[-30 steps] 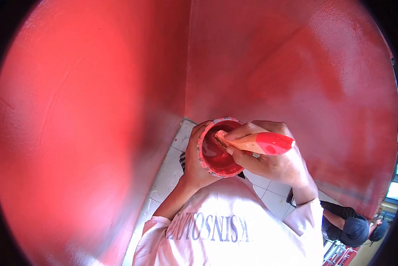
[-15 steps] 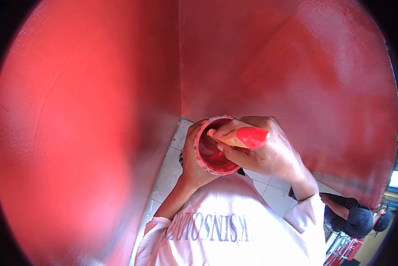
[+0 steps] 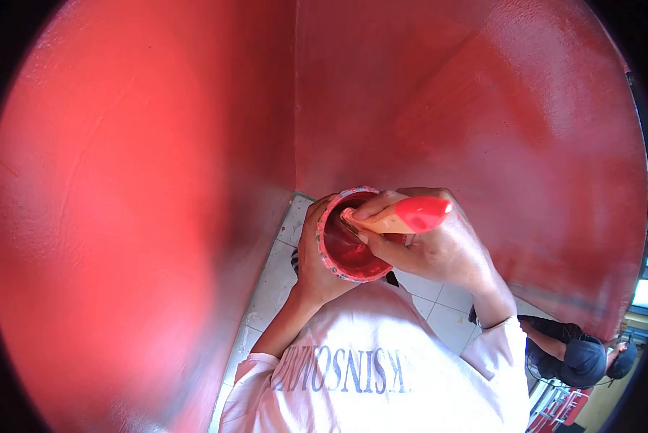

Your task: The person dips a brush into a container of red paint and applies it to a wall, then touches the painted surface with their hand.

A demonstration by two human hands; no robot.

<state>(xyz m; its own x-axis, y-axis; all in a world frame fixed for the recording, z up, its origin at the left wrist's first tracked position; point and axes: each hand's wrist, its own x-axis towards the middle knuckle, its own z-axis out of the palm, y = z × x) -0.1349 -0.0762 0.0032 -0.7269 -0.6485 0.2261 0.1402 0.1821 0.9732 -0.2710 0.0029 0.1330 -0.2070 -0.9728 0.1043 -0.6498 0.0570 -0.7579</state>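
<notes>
A round paint pot with a paint-crusted rim holds red paint and is held up in front of my chest. My left hand wraps round its left side. My right hand grips a paintbrush with a wooden handle and a red end, above the pot's right rim. The brush's lower end points down inside the pot, and its bristles are mostly hidden by the fingers and the shade there.
Red walls meet in a corner ahead, with a bright red surface at the left. Pale floor tiles lie below. At the lower right are people in dark caps, beside a red and white rack.
My right hand has shifted slightly, and the brush handle's red end has moved a little right and up. The left hand and the pot have hardly moved.
</notes>
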